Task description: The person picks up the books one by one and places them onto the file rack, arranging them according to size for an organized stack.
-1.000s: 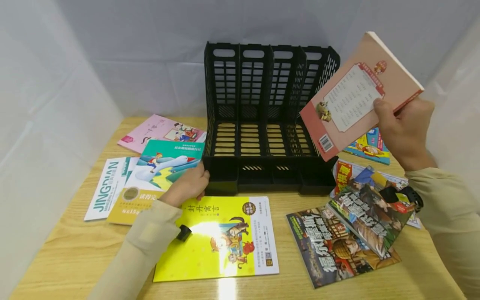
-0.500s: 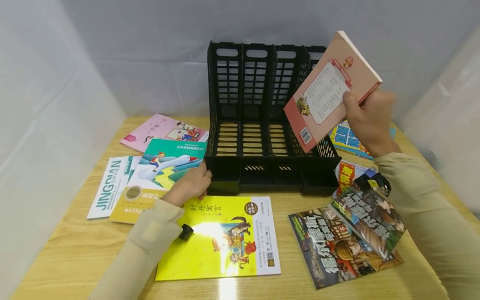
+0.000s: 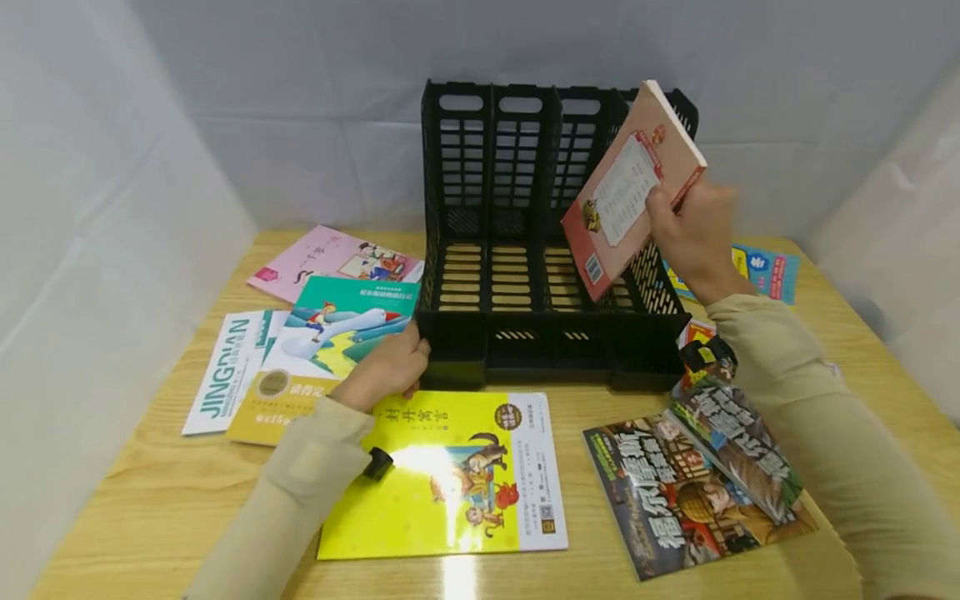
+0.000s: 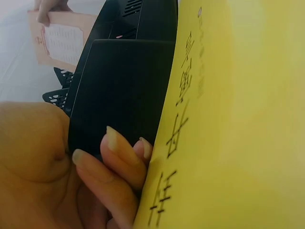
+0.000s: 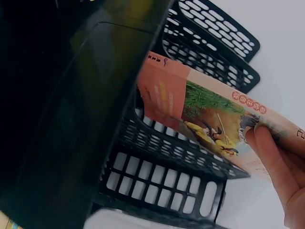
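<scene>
A black four-slot book rack (image 3: 517,321) stands at the centre of the table in the head view. My left hand (image 3: 390,367) grips its front left corner; in the left wrist view the curled fingers (image 4: 112,186) lie against the black front. A pink paperback book (image 3: 626,196) is pinched between the thumb and fingers of my right hand (image 3: 693,237). It tilts over the right part of the rack, its lower corner down among the dividers. The right wrist view shows the book's illustrated cover (image 5: 209,109) beside a perforated divider (image 5: 176,148); which slot it is in, I cannot tell.
A yellow book (image 3: 420,517) lies in front of the rack. Left of it are a pink book (image 3: 322,258), a green-and-yellow book (image 3: 352,308) and a white one (image 3: 221,375). Dark comic books (image 3: 675,508) overlap at front right; a blue book (image 3: 780,275) lies behind the right arm.
My right hand has carried the pink book leftward and slightly down, from beside the rack to within its right part. My left hand stays at the rack's corner.
</scene>
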The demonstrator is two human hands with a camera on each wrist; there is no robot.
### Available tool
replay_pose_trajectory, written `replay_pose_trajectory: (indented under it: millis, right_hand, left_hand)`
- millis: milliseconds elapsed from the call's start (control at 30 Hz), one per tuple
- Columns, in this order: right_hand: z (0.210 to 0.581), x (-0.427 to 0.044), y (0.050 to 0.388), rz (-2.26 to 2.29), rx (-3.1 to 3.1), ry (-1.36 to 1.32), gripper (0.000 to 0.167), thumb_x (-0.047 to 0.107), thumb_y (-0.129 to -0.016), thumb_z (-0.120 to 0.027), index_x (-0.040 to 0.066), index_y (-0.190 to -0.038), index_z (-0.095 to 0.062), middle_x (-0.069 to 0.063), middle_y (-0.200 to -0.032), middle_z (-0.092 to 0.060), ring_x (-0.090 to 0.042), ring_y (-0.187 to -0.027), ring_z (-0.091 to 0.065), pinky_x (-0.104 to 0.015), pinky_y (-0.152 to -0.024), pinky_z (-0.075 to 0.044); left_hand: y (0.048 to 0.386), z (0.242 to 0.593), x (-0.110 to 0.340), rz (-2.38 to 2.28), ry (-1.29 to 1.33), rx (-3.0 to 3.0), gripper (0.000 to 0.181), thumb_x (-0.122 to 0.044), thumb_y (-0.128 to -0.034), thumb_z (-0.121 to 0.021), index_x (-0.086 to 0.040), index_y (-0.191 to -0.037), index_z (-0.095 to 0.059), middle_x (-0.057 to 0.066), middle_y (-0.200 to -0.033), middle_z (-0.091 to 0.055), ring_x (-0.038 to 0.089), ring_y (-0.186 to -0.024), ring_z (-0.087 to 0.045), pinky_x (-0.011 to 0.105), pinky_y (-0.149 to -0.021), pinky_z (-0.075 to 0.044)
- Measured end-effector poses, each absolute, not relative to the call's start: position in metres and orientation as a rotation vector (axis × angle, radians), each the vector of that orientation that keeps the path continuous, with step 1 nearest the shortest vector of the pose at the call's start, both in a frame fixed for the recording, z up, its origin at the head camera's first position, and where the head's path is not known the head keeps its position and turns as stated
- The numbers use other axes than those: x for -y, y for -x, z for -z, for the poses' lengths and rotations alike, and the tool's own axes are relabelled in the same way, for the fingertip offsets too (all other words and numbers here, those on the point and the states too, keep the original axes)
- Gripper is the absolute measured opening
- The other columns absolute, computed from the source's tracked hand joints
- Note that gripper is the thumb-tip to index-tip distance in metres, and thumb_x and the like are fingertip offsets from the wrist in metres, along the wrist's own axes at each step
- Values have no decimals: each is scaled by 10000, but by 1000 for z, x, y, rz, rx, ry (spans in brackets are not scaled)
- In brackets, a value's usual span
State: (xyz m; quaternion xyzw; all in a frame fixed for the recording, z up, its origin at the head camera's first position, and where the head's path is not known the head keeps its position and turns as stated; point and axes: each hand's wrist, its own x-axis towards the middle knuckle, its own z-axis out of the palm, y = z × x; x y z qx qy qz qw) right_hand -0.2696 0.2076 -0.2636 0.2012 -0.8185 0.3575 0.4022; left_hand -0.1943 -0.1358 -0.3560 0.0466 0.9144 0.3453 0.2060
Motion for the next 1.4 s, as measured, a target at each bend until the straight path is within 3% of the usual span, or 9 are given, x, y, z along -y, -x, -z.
replay_pose_trajectory:
  millis: [133,300,367,467,567,700,1100,1400]
  right_hand:
    - [270,-200,278,-834,2117,-537,341,77,-908,-497,-112,-1160,-627,-256,-978,-689,-357,-789,-702,-40,-440,-326]
    - [280,-189,288,-816,2210,-560,351,67,-919,-482,-135,-1187,-583,-283,-979,-679,-347,-822,-701,-302,-517,-549]
    - [283,-185,291,-822,2255,-558,328,75,-929,-468,-133,-1161,-571,-279,-895,-687,-320,-729,-707,-354,-466,-530]
    - [286,-180,295,-820,2314,-566,281,72,-942,-446,-127,-1109,-552,-210,-694,-635,-236,-544,-636,-230,-373,-429]
    - [287,-174,300,-792,2353,-594,172,50,-949,-432,-91,-994,-520,-90,-540,-448,-135,-383,-442,-178,-330,-269]
    - [287,-167,307,-719,2388,-615,138,42,-957,-414,-62,-922,-497,-32,-537,-365,-99,-361,-325,-204,-348,-249]
    - [298,-149,313,-719,2494,-606,190,63,-962,-404,-81,-1029,-509,-55,-578,-417,-185,-403,-439,-283,-358,-334]
    - [306,-142,321,-648,2461,-623,114,49,-955,-438,-42,-915,-494,-48,-569,-411,-169,-395,-420,-309,-366,-330]
  left_hand:
    - [195,355,134,-973,-135,-2544,619,-250,-1063,-254,43,-1512,54,58,-560,-490,181,-425,-461,450,-1055,-343]
    - [195,355,134,-950,-125,-2551,619,-252,-1063,-254,44,-1512,51,60,-566,-496,184,-432,-469,449,-1038,-356]
    - [194,355,134,-943,-118,-2552,619,-254,-1063,-254,45,-1512,48,59,-565,-497,184,-433,-470,450,-1035,-357]
    - [194,355,134,-942,-116,-2552,618,-252,-1063,-255,51,-1511,45,56,-557,-495,181,-429,-468,452,-1041,-355]
    - [194,356,134,-939,-120,-2555,618,-250,-1062,-257,53,-1510,42,55,-555,-493,180,-429,-469,451,-1043,-353]
    - [194,356,135,-938,-125,-2563,619,-249,-1062,-259,50,-1511,45,59,-561,-495,184,-433,-472,448,-1032,-359]
    - [194,357,135,-928,-122,-2570,620,-256,-1062,-261,57,-1511,31,62,-570,-504,192,-439,-485,446,-1025,-369]
    - [194,357,136,-932,-125,-2567,621,-257,-1062,-261,55,-1512,31,63,-576,-506,195,-443,-488,434,-993,-393]
